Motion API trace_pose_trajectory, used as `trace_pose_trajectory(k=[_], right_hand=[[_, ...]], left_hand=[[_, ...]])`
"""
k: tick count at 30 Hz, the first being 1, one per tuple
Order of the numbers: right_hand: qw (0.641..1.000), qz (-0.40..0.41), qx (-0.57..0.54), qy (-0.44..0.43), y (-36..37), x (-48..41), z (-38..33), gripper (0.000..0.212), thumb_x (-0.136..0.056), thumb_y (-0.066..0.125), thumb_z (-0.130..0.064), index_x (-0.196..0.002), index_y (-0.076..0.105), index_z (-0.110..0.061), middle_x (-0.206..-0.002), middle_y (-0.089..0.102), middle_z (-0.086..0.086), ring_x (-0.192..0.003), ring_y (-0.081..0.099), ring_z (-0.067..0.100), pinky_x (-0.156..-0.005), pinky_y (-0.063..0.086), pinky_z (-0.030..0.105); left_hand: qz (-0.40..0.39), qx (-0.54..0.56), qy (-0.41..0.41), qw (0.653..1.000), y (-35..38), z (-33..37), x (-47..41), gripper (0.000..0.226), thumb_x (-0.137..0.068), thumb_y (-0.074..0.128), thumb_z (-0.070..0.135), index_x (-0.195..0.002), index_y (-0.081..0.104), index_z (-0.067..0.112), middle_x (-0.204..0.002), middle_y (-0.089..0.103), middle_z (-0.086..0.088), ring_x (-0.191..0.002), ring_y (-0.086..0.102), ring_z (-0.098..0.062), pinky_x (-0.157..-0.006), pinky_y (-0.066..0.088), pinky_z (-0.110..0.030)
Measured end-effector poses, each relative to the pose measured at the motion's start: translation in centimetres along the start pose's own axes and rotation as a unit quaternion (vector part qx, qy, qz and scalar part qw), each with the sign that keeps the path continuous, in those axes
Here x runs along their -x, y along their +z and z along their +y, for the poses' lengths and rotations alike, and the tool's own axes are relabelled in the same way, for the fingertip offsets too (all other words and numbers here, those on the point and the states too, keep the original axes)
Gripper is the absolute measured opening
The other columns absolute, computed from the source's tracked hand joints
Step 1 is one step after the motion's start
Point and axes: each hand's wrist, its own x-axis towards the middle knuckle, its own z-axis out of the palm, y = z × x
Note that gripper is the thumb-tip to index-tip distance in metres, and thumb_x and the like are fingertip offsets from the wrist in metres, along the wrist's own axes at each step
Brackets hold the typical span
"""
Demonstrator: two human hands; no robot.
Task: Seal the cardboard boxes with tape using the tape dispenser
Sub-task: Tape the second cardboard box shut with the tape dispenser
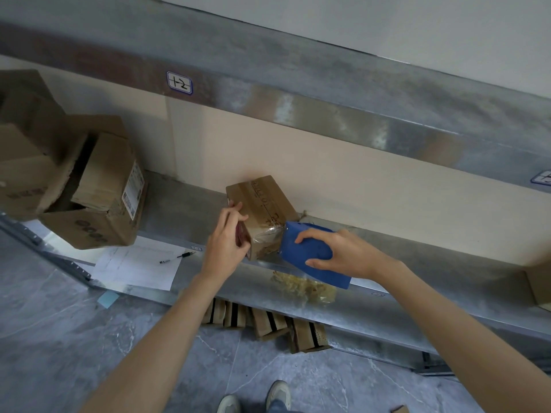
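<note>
A small brown cardboard box (pixel 262 204) stands on the metal shelf (pixel 417 257), its near end wrapped in clear tape. My left hand (pixel 228 239) grips the box's near left corner, thumb on top and fingers curled round the side. My right hand (pixel 343 254) holds the blue tape dispenser (pixel 310 251), whose front edge presses against the box's near right face. The tape roll inside the dispenser is hidden.
Open larger cardboard boxes (pixel 89 186) are piled at the left of the shelf. A sheet of paper (pixel 137 263) with a pen (pixel 177 257) lies nearby. A wad of used tape (pixel 304 287) sits on the shelf's front edge. Flattened boxes (pixel 268 323) lie on the floor below.
</note>
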Motion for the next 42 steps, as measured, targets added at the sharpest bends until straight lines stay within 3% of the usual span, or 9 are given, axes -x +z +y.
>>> trace_pose_trajectory(k=[3, 6, 9, 12, 23, 28, 36, 42], right_hand=[[1.0, -0.001, 0.002, -0.001, 0.08, -0.02, 0.04, 0.036, -0.094, 0.062, -0.039, -0.127, 0.046, -0.043, -0.06, 0.053, 0.01, -0.049, 0.041, 0.016, -0.05, 0.031, 0.024], [1.0, -0.003, 0.004, -0.002, 0.16, -0.11, 0.16, 0.036, -0.094, 0.061, -0.041, -0.127, 0.045, -0.044, -0.063, 0.055, 0.012, -0.048, 0.041, 0.017, -0.05, 0.031, 0.023], [1.0, -0.004, 0.0, -0.001, 0.17, -0.14, 0.2, 0.036, -0.095, 0.061, -0.041, -0.126, 0.045, -0.045, -0.062, 0.055, 0.013, -0.047, 0.039, 0.019, -0.049, 0.033, 0.023], [1.0, -0.003, -0.002, -0.003, 0.09, -0.17, 0.2, 0.036, -0.094, 0.061, -0.041, -0.126, 0.045, -0.046, -0.062, 0.055, 0.014, -0.047, 0.04, 0.021, -0.049, 0.033, 0.023], [1.0, -0.004, -0.004, -0.007, 0.23, -0.28, 0.48, 0.036, -0.094, 0.06, -0.043, -0.125, 0.042, -0.049, -0.066, 0.058, 0.013, -0.046, 0.039, 0.019, -0.048, 0.032, 0.025], [1.0, -0.003, -0.003, -0.007, 0.24, -0.22, 0.47, 0.036, -0.094, 0.061, -0.041, -0.125, 0.043, -0.047, -0.062, 0.054, 0.013, -0.045, 0.036, 0.018, -0.048, 0.029, 0.025], [1.0, -0.01, 0.001, -0.003, 0.21, -0.11, 0.44, 0.036, -0.095, 0.06, -0.043, -0.125, 0.041, -0.05, -0.066, 0.058, 0.013, -0.046, 0.039, 0.018, -0.048, 0.03, 0.024], [1.0, -0.011, -0.006, 0.001, 0.11, 0.03, 0.3, 0.036, -0.094, 0.06, -0.043, -0.124, 0.041, -0.05, -0.068, 0.059, 0.012, -0.05, 0.042, 0.023, -0.048, 0.03, 0.025]], left_hand=[[0.012, 0.001, 0.003, 1.0, -0.06, 0.14, -0.22, 0.044, -0.077, 0.078, -0.001, -0.112, 0.056, 0.01, -0.134, 0.049, -0.003, -0.129, 0.052, -0.019, -0.094, 0.048, -0.021], [0.035, 0.014, 0.01, 0.999, -0.01, 0.29, -0.44, 0.031, -0.082, 0.073, -0.002, -0.107, 0.059, 0.009, -0.129, 0.053, -0.004, -0.13, 0.048, -0.013, -0.096, 0.052, -0.028], [0.063, 0.018, 0.007, 0.998, -0.01, 0.33, -0.64, 0.02, -0.086, 0.068, -0.004, -0.099, 0.059, 0.008, -0.124, 0.057, -0.002, -0.129, 0.045, -0.006, -0.094, 0.051, -0.028], [0.071, 0.015, 0.001, 0.997, 0.08, 0.45, -0.75, 0.016, -0.087, 0.065, -0.005, -0.096, 0.06, 0.008, -0.123, 0.058, -0.002, -0.134, 0.048, -0.013, -0.094, 0.047, -0.026], [0.031, 0.027, -0.001, 0.999, 0.07, 0.28, -0.34, 0.034, -0.08, 0.075, 0.0, -0.108, 0.058, 0.01, -0.133, 0.052, -0.003, -0.135, 0.045, -0.015, -0.097, 0.05, -0.027], [0.007, 0.02, -0.018, 1.0, -0.06, 0.34, -0.06, 0.051, -0.074, 0.081, 0.002, -0.114, 0.053, 0.013, -0.138, 0.047, -0.001, -0.129, 0.041, -0.006, -0.094, 0.048, -0.025], [0.037, 0.034, -0.001, 0.999, -0.2, 0.29, -0.47, 0.03, -0.082, 0.073, -0.002, -0.103, 0.057, 0.011, -0.129, 0.054, 0.001, -0.137, 0.045, -0.011, -0.097, 0.053, -0.033], [0.038, 0.046, -0.014, 0.998, -0.05, 0.26, -0.44, 0.027, -0.086, 0.07, 0.0, -0.105, 0.056, 0.013, -0.13, 0.053, 0.002, -0.138, 0.045, -0.016, -0.096, 0.056, -0.04]])
